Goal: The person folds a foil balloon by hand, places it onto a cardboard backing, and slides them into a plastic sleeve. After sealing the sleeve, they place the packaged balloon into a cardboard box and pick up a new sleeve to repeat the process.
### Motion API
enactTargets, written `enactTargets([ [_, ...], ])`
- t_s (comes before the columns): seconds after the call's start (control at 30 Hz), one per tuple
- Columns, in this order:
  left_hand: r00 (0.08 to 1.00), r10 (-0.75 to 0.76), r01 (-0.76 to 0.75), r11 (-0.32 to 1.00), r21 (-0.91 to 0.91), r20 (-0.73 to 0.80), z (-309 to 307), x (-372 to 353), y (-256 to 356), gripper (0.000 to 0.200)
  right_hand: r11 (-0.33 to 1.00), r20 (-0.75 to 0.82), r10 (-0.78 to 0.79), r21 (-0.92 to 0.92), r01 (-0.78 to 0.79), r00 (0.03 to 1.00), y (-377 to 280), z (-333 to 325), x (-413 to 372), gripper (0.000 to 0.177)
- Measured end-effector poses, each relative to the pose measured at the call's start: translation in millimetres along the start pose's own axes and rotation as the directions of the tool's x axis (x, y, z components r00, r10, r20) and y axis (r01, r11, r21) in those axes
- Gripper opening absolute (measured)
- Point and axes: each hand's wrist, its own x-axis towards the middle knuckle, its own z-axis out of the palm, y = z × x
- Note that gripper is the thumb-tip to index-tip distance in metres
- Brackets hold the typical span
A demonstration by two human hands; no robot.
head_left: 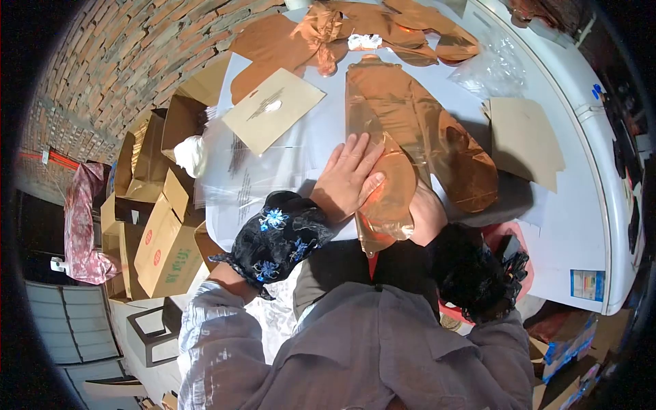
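At the centre of the head view, on the foil (418, 130), risk of a crooked crease, caused by pressing with the left hand (350, 179) before lining up the layers. Risk, too, of a slip over the near edge of the table (329, 126) at lower centre, with the lower end apparently hanging past it. Possible tearing or puckering from a hard push of the thumb (374, 183) against such seemingly thin material. Possible snagging on the card (273, 111) at upper left of centre, if swept sideways.

On the left, fingers (352, 147) laid almost straight across the folded part, lightly spread, clamped on nothing. At lower centre, slightly to the right, with the right hand (428, 213) partly beneath the foil, fingers hidden: no way to tell whether pinching or merely supporting.

In looks, copper-coloured, glossy, wrinkled; round-ended toward the right of the frame, narrowing to a small neck at top centre. Apparently folded over toward lower centre, paler along the left side, darker in reflection toward the right.
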Motion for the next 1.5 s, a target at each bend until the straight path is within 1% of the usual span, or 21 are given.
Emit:
enactTargets([
  [0.13,1.0,0.006,-0.006,0.998,0.055,-0.015,3,-2,1,0.056,0.999,0.043,0.028,-0.016,-0.027,0.999,-4,-5,2,0.052],
  [0.23,1.0,0.008,-0.008,0.997,0.07,-0.012,3,-2,2,0.057,0.998,0.113,0.058,-0.037,-0.054,0.992,-3,-6,2,0.05],
  [0.33,0.999,0.018,-0.015,0.996,0.089,-0.034,7,-2,1,0.057,0.997,0.149,0.074,-0.043,-0.069,0.986,-6,-10,4,0.049],
  [0.4,0.998,0.019,-0.014,0.996,0.085,-0.06,8,-2,0,0.056,0.997,0.14,0.067,-0.058,-0.06,0.988,-10,-10,7,0.049],
  [0.63,0.999,-0.035,0.04,0.991,0.128,-0.038,12,-5,-2,0.06,0.998,0.094,0.059,-0.034,-0.056,0.994,-7,-5,8,0.05],
  [0.93,0.997,-0.039,0.047,0.991,0.127,-0.065,15,-6,-3,0.059,1.0,0.042,-0.023,-0.017,0.023,0.999,1,-2,3,0.053],
  [1.07,0.997,-0.019,0.03,0.988,0.152,-0.078,12,-6,-1,0.058,0.996,0.016,-0.079,-0.029,0.079,0.997,6,0,2,0.051],
  [1.13,0.995,-0.007,0.023,0.985,0.173,-0.095,11,-6,0,0.058,0.996,-0.011,-0.083,-0.026,0.082,0.997,3,-1,3,0.051],
  [1.23,0.993,0.003,0.019,0.982,0.187,-0.118,15,-6,1,0.057,1.0,0.024,-0.019,0.009,0.019,1.0,-3,-5,6,0.05],
  [1.33,0.994,0.002,0.018,0.983,0.184,-0.109,18,-6,-2,0.057,0.997,0.024,-0.064,0.041,0.063,0.998,0,-3,6,0.053],
  [1.37,0.994,-0.006,0.025,0.983,0.18,-0.106,20,-6,-3,0.057,0.998,0.036,-0.056,0.04,0.055,0.998,-2,-6,6,0.055],
  [1.47,0.994,-0.019,0.038,0.982,0.186,-0.104,22,-6,-4,0.057,0.995,0.028,-0.074,-0.058,0.076,0.997,7,0,5,0.056],
  [1.5,0.994,-0.02,0.04,0.982,0.186,-0.105,23,-6,-4,0.057,0.999,-0.001,-0.042,0.021,0.042,0.999,1,-2,8,0.05],
])
